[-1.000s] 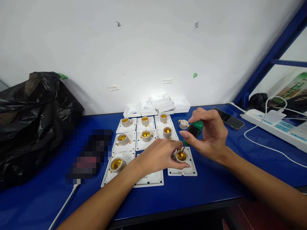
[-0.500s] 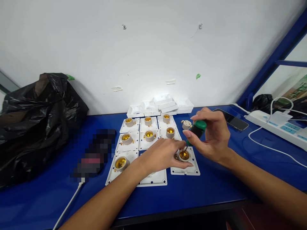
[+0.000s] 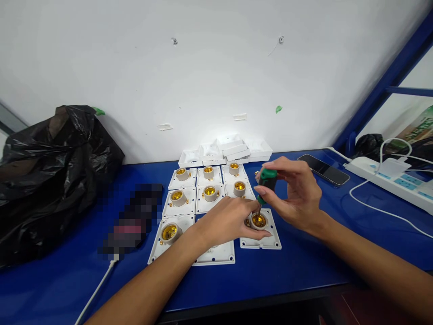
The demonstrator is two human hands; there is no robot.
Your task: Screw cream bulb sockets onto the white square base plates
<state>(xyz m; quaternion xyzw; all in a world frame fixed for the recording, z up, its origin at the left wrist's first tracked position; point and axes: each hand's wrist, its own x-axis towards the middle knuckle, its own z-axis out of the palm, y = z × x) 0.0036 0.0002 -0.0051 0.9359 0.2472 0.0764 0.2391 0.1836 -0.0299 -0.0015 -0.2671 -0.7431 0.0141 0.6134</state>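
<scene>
My right hand (image 3: 297,192) grips the green and black handle of a screwdriver (image 3: 268,181), whose shaft points down into a lamp socket (image 3: 259,220) with a brass-coloured threaded inside. That socket sits on a square white plate (image 3: 270,238) at the table's front. Around the socket's left side my left hand (image 3: 233,219) is closed, thumb in front and fingers behind. Several more white plates with sockets, such as the socket (image 3: 170,232) at front left, lie in rows to the left. My left forearm partly hides one front plate.
White square boxes (image 3: 213,153) are piled against the wall. A black plastic bag (image 3: 61,180) fills the left side, near a blurred dark object (image 3: 131,221) with a white cable. On the right lie a phone (image 3: 324,170) and a white power strip (image 3: 389,176) with cables.
The screwdriver has become more upright, its handle shifting left with my right hand's fingers. It now covers most of the loose socket behind. My left hand stays on the socket.
</scene>
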